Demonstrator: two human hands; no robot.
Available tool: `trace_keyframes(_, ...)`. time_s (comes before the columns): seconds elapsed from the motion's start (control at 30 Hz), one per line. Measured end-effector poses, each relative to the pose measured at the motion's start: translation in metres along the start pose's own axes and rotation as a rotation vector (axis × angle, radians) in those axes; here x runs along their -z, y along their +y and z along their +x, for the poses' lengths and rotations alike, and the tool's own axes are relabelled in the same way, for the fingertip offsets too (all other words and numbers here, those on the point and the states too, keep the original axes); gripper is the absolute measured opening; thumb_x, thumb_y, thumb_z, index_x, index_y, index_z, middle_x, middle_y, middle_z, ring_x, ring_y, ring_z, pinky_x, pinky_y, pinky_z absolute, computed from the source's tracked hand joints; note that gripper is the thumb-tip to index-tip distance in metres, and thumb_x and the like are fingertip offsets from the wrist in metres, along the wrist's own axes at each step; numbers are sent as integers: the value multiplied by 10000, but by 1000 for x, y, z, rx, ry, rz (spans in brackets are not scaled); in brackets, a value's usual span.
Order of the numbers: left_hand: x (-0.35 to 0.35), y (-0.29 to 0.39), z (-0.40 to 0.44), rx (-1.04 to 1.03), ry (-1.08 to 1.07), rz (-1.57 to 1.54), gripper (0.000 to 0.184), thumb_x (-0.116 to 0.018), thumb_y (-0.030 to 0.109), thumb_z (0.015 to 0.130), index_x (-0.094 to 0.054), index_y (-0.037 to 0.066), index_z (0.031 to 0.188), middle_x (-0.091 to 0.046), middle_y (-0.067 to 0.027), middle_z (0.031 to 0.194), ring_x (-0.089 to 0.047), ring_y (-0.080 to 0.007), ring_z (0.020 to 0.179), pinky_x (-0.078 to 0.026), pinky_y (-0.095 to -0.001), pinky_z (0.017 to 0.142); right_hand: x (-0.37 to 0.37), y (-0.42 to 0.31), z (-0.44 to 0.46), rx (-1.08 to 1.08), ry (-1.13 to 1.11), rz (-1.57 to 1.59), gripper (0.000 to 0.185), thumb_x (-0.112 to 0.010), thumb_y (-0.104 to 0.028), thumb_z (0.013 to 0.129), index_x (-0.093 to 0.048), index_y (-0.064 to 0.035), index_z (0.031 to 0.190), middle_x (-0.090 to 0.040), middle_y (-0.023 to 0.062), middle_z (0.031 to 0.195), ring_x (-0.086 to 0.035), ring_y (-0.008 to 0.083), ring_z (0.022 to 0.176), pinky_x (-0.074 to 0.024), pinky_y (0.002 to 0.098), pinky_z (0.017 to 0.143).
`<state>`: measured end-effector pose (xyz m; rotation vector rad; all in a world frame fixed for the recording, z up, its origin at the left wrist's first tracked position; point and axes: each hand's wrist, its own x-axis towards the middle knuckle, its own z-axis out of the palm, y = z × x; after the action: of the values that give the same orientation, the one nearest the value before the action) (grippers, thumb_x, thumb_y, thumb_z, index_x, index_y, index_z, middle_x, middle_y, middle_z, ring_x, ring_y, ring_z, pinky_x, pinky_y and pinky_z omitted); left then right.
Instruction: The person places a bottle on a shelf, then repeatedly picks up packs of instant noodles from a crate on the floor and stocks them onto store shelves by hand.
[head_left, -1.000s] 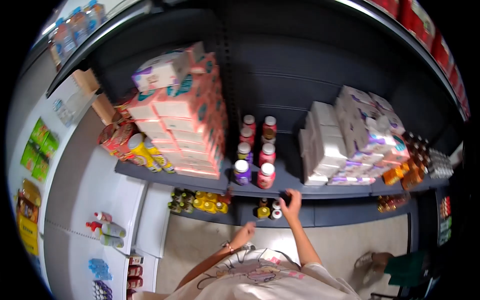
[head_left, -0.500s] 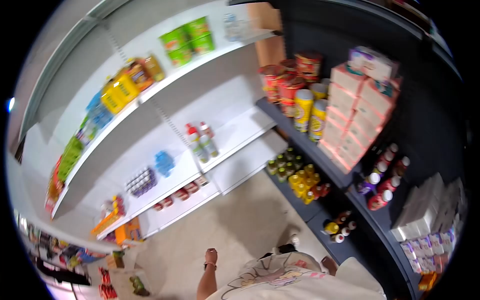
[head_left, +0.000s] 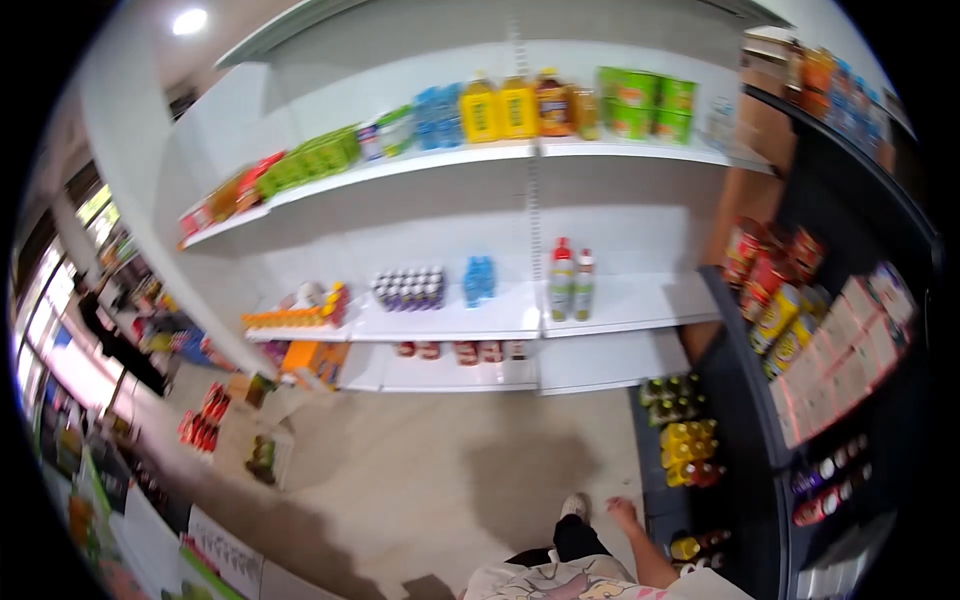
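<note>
My right hand (head_left: 624, 513) hangs low at my side, with nothing seen in it. Its fingers look loosely apart, though small and a little blurred. The hand is nearest to the dark shelf unit on the right, where yellow bottles (head_left: 689, 440) and dark green-capped bottles (head_left: 670, 398) stand on the bottom level. My left hand is out of view. Ahead is a white shelf (head_left: 440, 325) with two red-topped spray bottles (head_left: 562, 285), a blue pack of bottles (head_left: 479, 281) and a purple-and-white pack of small bottles (head_left: 409, 288).
The upper white shelf holds yellow bottles (head_left: 498, 108) and green packs (head_left: 640, 103). Pale pink boxes (head_left: 835, 360) and red tubs (head_left: 770, 265) stand on the dark unit. Goods lie on the floor at left by a cardboard box (head_left: 250, 388). A person in dark clothes (head_left: 115, 335) is far left.
My view has swung left and levelled, bringing the white shelves to the middle. My left hand has left view. My right hand now shows more fully, in front of my body.
</note>
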<state>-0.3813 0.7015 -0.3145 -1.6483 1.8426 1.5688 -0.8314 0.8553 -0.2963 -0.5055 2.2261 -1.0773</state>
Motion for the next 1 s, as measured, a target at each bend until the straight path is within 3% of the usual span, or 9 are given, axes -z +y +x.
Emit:
trace_keyframes(0.07, 5, -11, -15, 19, 39, -108, 364, -535, 367, 828, -652, 61, 988, -668, -158, 914, -639, -299, 876, -501, -399, 757, -66, -2, -35, 27, -400, -515, 310, -584, -409, 819, -674, -156, 975, -672, 121, 871, -652, 263, 805, -506, 385, 746)
trace_keyframes(0.1, 7, -18, -22, 30, 64, -159, 366, -536, 370, 828, -652, 64, 993, -667, -157, 920, -639, -297, 881, -500, -396, 761, -98, 26, -39, 354, -709, -655, 419, -583, -513, 795, -652, -201, 1065, -656, 122, 978, -623, 281, 942, -490, 413, 819)
trace_keyframes(0.13, 8, -23, -26, 38, 85, -203, 368, -536, 372, 828, -652, 67, 997, -667, -156, 926, -638, -296, 886, -500, -394, 765, -109, -31, -72, 296, -688, -1092, 487, -585, -550, 784, -610, -234, 1153, -619, 108, 1097, -560, 330, 1067, -463, 461, 873)
trace_keyframes(0.2, 11, -37, -35, 62, 130, -281, 372, -537, 377, 827, -653, 73, 1007, -666, -155, 937, -637, -293, 896, -498, -390, 773, -139, -69, -56, 515, -1044, -1086, 464, -571, -511, 809, -591, -231, 1178, -615, 104, 1117, -544, 334, 1096, -459, 462, 883)
trace_keyframes(0.37, 26, -50, -42, 151, 199, -371, 382, -540, 390, 826, -655, 87, 1029, -664, -151, 965, -633, -285, 922, -495, -378, 793, -199, -128, -12, 470, -1059, -769, 354, -576, -378, 807, -654, -138, 1055, -662, 125, 1008, -629, 282, 930, -477, 383, 846)
trace_keyframes(0.57, 88, -63, -31, 329, 246, -334, 396, -543, 405, 825, -658, 105, 1057, -662, -147, 999, -629, -277, 953, -491, -364, 818, -261, -156, 90, 526, -1266, -1047, 335, -560, -333, 768, -676, -118, 997, -662, 137, 978, -630, 319, 913, -492, 395, 793)
trace_keyframes(0.73, 149, -72, 3, 391, 228, -254, 409, -545, 418, 824, -660, 120, 1080, -661, -144, 1027, -625, -269, 979, -487, -353, 838, -345, -193, 154, 417, -953, -771, 351, -577, -376, 795, -673, -100, 989, -682, 91, 918, -641, 238, 808, -501, 360, 714)
trace_keyframes(0.8, 177, -66, 30, 364, 254, -241, 415, -546, 423, 824, -661, 125, 1089, -660, -142, 1038, -624, -266, 989, -486, -348, 846, -372, -210, 173, 253, -885, -358, 325, -574, -356, 800, -675, -82, 941, -682, 81, 841, -637, 197, 714, -503, 337, 652)
trace_keyframes(1.0, 269, -3, 87, 87, 575, -1128, 360, -532, 299, 873, -641, -16, 1009, -667, -107, 830, -613, -149, 781, -487, -266, 706, -429, -209, 212, 358, -945, -852, 253, -565, -296, 805, -670, -77, 877, -653, 42, 726, -594, 151, 612, -481, 307, 558)
